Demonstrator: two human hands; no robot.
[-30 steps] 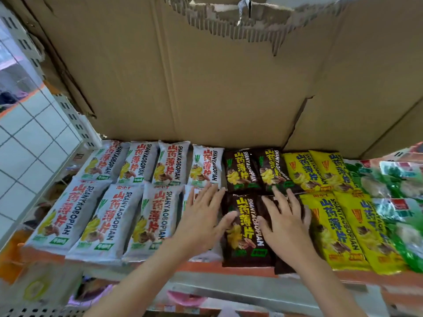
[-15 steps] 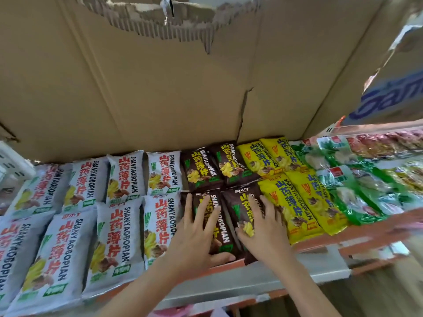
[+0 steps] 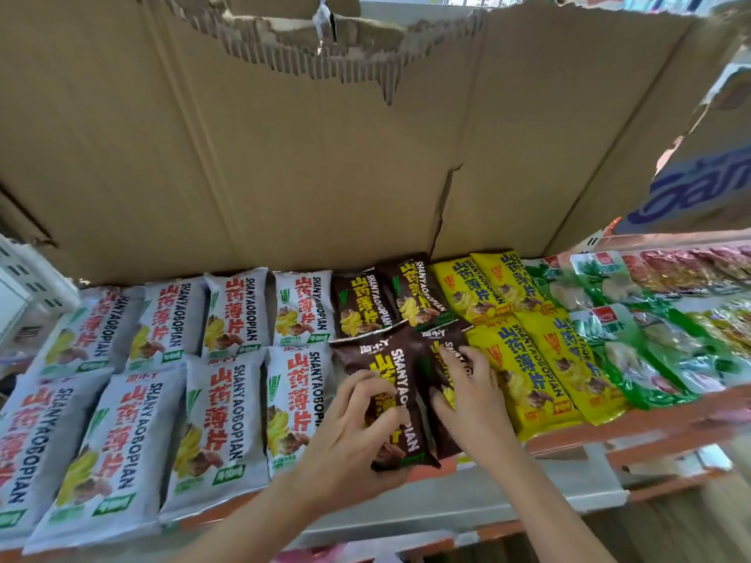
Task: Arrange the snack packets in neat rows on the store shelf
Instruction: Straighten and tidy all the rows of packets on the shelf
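Snack packets lie in two rows on the orange-edged shelf (image 3: 670, 416). White packets (image 3: 219, 416) fill the left, brown packets (image 3: 361, 306) the middle, yellow packets (image 3: 524, 359) the right. My left hand (image 3: 349, 440) grips the front brown packet (image 3: 400, 400) at its lower left edge, fingers curled over it, and the packet sits tilted. My right hand (image 3: 471, 396) rests with bent fingers on the second front brown packet (image 3: 441, 351), which lies partly under the first.
A torn cardboard sheet (image 3: 284, 156) forms the back wall behind the rows. Green vegetable-snack packets (image 3: 634, 355) and red ones (image 3: 691, 270) lie further right. A white perforated panel (image 3: 24, 278) stands at the left. A grey shelf rail (image 3: 487, 505) runs below.
Both hands went from lying flat on the front brown packets to curling around them. My left hand has taken hold of the front brown packet, now skewed. The view swung right.
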